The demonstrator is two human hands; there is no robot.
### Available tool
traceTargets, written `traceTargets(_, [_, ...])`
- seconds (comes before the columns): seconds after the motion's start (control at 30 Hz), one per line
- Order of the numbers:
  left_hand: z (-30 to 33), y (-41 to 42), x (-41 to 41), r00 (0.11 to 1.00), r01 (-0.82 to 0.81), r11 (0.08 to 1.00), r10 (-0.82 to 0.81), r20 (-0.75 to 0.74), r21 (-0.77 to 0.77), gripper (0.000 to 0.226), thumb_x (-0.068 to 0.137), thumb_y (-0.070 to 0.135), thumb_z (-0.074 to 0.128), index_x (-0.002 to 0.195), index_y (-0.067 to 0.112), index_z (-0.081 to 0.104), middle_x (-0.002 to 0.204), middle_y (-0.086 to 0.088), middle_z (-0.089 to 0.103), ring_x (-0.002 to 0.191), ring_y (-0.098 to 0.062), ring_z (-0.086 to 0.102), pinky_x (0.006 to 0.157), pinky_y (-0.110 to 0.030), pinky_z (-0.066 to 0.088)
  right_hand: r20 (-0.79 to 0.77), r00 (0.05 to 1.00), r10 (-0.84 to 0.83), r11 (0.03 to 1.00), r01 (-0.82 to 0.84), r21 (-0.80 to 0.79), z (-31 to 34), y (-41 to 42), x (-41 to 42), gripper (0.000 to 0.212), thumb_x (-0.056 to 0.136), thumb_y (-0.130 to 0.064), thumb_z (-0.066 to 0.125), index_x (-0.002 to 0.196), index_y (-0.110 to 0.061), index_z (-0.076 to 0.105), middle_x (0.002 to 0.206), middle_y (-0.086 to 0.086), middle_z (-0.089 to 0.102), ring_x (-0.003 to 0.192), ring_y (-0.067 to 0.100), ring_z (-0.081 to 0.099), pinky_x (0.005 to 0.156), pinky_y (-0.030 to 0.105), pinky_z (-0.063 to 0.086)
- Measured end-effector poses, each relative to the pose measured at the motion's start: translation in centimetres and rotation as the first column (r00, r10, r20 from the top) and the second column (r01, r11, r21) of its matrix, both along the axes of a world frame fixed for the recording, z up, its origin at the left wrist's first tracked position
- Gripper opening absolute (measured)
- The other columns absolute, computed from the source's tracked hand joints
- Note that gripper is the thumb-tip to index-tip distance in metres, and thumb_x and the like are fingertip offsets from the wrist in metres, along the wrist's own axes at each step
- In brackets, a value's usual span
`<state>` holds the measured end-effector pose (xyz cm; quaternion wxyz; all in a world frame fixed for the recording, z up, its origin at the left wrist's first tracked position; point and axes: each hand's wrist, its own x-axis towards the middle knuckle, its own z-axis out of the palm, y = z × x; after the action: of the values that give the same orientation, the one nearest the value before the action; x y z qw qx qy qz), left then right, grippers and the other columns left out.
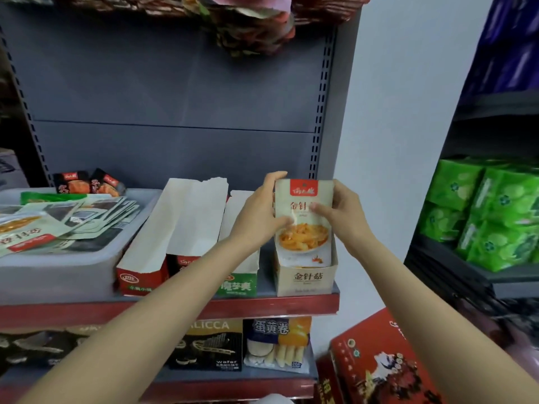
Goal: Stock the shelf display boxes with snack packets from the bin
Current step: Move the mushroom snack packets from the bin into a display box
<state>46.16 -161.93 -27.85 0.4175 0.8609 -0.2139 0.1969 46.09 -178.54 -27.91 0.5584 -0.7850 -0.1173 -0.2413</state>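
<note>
From my feed: green packs (493,217) stacked on the dark side shelf (455,266) at right. Below the red shelf edge (175,312) sit a black wafer box (210,348) and, just beside it on its right, an egg-roll packet (277,345) — both upright. A red gift box (388,363) sits tilted at lower right. Hanging snack bags (248,27) at top, blurred. Grey perforated back panel (175,91) behind — white wall (402,112) right of it.

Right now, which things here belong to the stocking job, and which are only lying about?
Job:
left hand and right hand, both gripping the snack packet
beige display box
red display box
green display box
grey bin of packets

Lying about:
wafer box
egg roll pack
green packs
red gift box
</note>
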Motion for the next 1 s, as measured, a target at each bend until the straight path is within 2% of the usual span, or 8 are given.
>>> traceTargets(0.1, [-0.7,-0.1,0.2,0.996,-0.080,0.979,0.073,0.040,0.185,0.064,0.079,0.016,0.074,0.132,0.026,0.038,0.121,0.001,0.052,0.110,-0.015,0.052,0.087,-0.033,0.051,0.046,0.994,-0.095,0.959,0.103,-0.264,-1.0,0.2,0.0,0.046,0.083,0.002,0.062,0.120,-0.020,0.047,0.113,0.000,0.060,0.096,0.011,0.059,0.071,0.012,0.049])
traceTargets(0.2, [-0.9,0.1,0.1,0.991,-0.123,0.952,0.105,0.079,0.280,0.056,0.084,0.020,0.069,0.134,0.023,0.042,0.125,0.000,0.046,0.119,-0.015,0.043,0.088,-0.028,0.046,0.094,0.979,-0.182,0.836,0.205,-0.509,-1.8,0.3,-0.1,0.047,0.085,-0.003,0.062,0.127,-0.016,0.046,0.122,0.004,0.051,0.112,0.018,0.050,0.085,0.018,0.037])
traceTargets(0.4, [-0.5,2.9,-1.1,0.986,-0.135,0.973,0.113,0.125,0.189,0.050,0.088,0.021,0.064,0.134,0.026,0.044,0.130,0.002,0.045,0.120,-0.015,0.044,0.098,-0.033,0.043,0.250,0.923,-0.293,0.659,0.385,-0.646,-1.7,2.3,-1.4,0.056,0.084,-0.010,0.065,0.134,-0.018,0.043,0.138,0.005,0.037,0.130,0.020,0.030,0.098,0.029,0.039])
traceTargets(0.47, [-0.6,5.1,-1.9,0.980,-0.148,0.977,0.125,0.156,0.152,0.038,0.090,0.021,0.060,0.126,0.025,0.050,0.125,0.004,0.049,0.116,-0.014,0.046,0.097,-0.034,0.042,0.328,0.913,-0.242,0.662,0.403,-0.632,-1.4,4.4,-2.0,0.053,0.082,-0.006,0.065,0.131,-0.014,0.048,0.139,0.006,0.039,0.130,0.023,0.031,0.099,0.032,0.040])
traceTargets(0.63, [-0.7,13.1,-3.0,0.929,-0.311,0.945,0.280,0.243,0.098,0.024,0.089,0.018,0.058,0.112,0.021,0.057,0.108,0.007,0.052,0.104,-0.013,0.049,0.088,-0.030,0.039,0.254,0.967,0.018,0.730,0.161,-0.664,-0.8,12.1,-2.5,0.043,0.090,-0.017,0.057,0.132,-0.016,0.047,0.136,0.001,0.040,0.127,0.018,0.032,0.099,0.025,0.032])
traceTargets(0.77, [-0.5,21.7,-3.4,0.853,-0.505,0.855,0.473,0.222,0.118,0.022,0.084,0.008,0.060,0.106,0.011,0.063,0.106,-0.007,0.059,0.104,-0.026,0.053,0.087,-0.036,0.040,0.136,0.975,0.173,0.754,-0.042,-0.656,-0.7,19.5,-2.1,0.041,0.093,-0.019,0.052,0.133,-0.015,0.045,0.137,0.001,0.040,0.127,0.017,0.032,0.097,0.025,0.031])
traceTargets(0.9, [0.1,29.6,-4.5,0.786,-0.604,0.765,0.618,0.009,0.223,0.039,0.081,0.024,0.071,0.115,0.007,0.060,0.117,-0.015,0.060,0.111,-0.032,0.054,0.089,-0.036,0.041,0.021,0.964,0.264,0.714,-0.180,-0.677,-0.6,26.3,-1.4,0.043,0.092,-0.018,0.052,0.133,-0.009,0.045,0.136,0.009,0.044,0.126,0.024,0.036,0.100,0.029,0.031])
traceTargets(1.0, [0.3,32.8,-5.4,0.798,-0.470,0.791,0.570,-0.194,0.391,0.062,0.080,0.042,0.071,0.127,0.006,0.053,0.134,-0.013,0.052,0.122,-0.027,0.049,0.094,-0.031,0.037,-0.076,0.951,0.299,0.657,-0.263,-0.706,-0.5,30.6,-0.4,0.050,0.091,-0.016,0.052,0.140,-0.009,0.040,0.141,0.013,0.042,0.130,0.028,0.036,0.104,0.032,0.031])
